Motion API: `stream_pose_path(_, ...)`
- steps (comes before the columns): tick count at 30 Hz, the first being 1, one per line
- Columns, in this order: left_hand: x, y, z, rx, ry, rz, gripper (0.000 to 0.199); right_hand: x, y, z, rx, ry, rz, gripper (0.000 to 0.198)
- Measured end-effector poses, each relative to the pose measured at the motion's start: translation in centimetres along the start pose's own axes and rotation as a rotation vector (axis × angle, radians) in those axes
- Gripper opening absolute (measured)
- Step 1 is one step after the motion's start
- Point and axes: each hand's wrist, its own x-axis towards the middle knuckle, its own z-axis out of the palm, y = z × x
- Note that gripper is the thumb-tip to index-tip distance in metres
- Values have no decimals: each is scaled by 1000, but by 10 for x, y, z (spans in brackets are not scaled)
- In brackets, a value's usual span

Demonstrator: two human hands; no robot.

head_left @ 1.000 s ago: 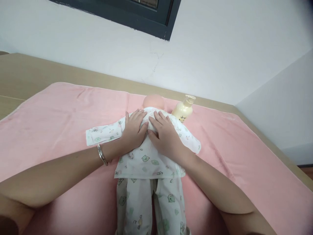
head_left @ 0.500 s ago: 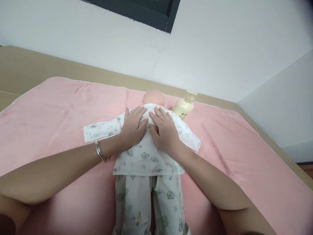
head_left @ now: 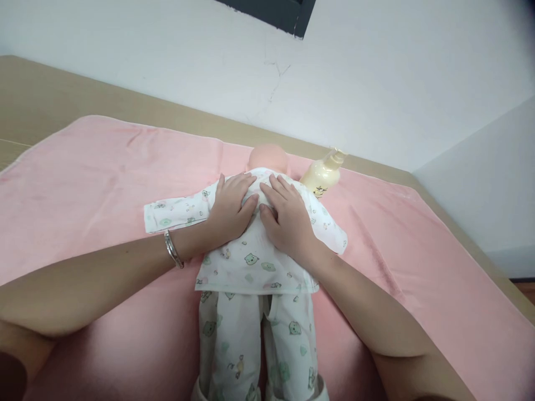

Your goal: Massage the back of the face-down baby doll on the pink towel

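A baby doll (head_left: 268,157) lies stretched out on a pink blanket (head_left: 108,167), its bald head toward the wall. It wears a white printed shirt (head_left: 254,273) with long sleeves spread to both sides, and matching trousers (head_left: 238,334). My left hand (head_left: 234,209) rests flat on the upper left of the shirt, fingers apart, a silver bangle on the wrist. My right hand (head_left: 288,214) lies flat on the upper right, its fingers slightly spread. Both thumbs point inward near the middle of the shirt. Neither hand grips anything.
A cream pump bottle (head_left: 324,175) stands just beyond the doll's right-hand sleeve. Under the blanket is a wooden tabletop (head_left: 62,89), which meets a white wall (head_left: 167,55). A dark frame (head_left: 288,14) is set in the wall at the top.
The camera view has shifted slightly, so the dark frame sits higher. Both hands stay flat on the shirt in nearly the same place.
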Motion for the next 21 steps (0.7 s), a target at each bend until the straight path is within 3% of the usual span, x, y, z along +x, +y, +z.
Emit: stream_pose_path(21,1,-4,1,13,26,58,48,-1,2,2,6,29,-7,50)
